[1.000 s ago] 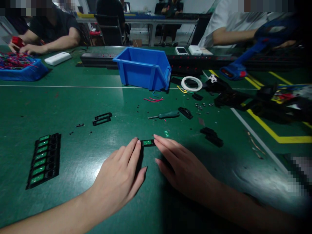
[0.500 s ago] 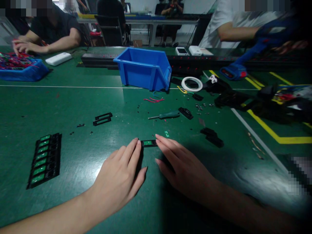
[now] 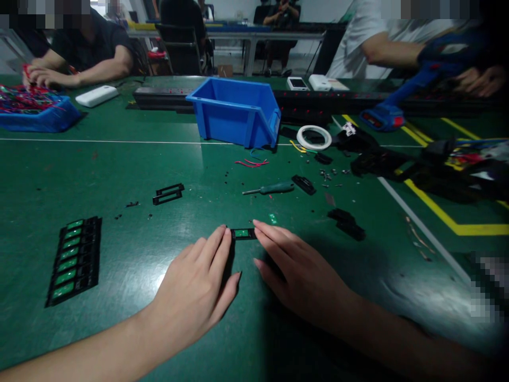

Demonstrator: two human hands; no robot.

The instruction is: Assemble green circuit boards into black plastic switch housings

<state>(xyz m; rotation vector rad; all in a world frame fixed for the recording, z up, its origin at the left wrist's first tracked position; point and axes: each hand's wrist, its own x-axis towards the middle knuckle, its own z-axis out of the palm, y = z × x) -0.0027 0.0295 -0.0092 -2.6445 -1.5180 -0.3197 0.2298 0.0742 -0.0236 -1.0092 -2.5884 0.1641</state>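
A small black plastic frame with a green circuit board (image 3: pixel 241 233) in it lies flat on the green table in front of me. My left hand (image 3: pixel 199 276) presses its index and middle fingertips together on the frame's left end, thumb apart below. On the right end rest the fingertips of my right hand (image 3: pixel 296 262), its thumb also held away. Both ends of the frame are covered by fingers. Just beyond it lies a loose green board (image 3: pixel 272 218). At the left, several similar black frames with green boards (image 3: pixel 73 260) stand in a row, side by side.
Two bare black frames (image 3: pixel 168 194), a green-handled screwdriver (image 3: pixel 274 188), black plastic parts (image 3: pixel 345 224) and small screws (image 3: pixel 328 174) lie farther out. Behind are a blue bin (image 3: pixel 234 116) and a white tape roll (image 3: pixel 314 137). At right, a co-worker's hand is near a blue power tool (image 3: pixel 413 87).
My hands and the framed board keep their places. The view has shifted very slightly. Across the table, the co-workers' hands have moved a little.
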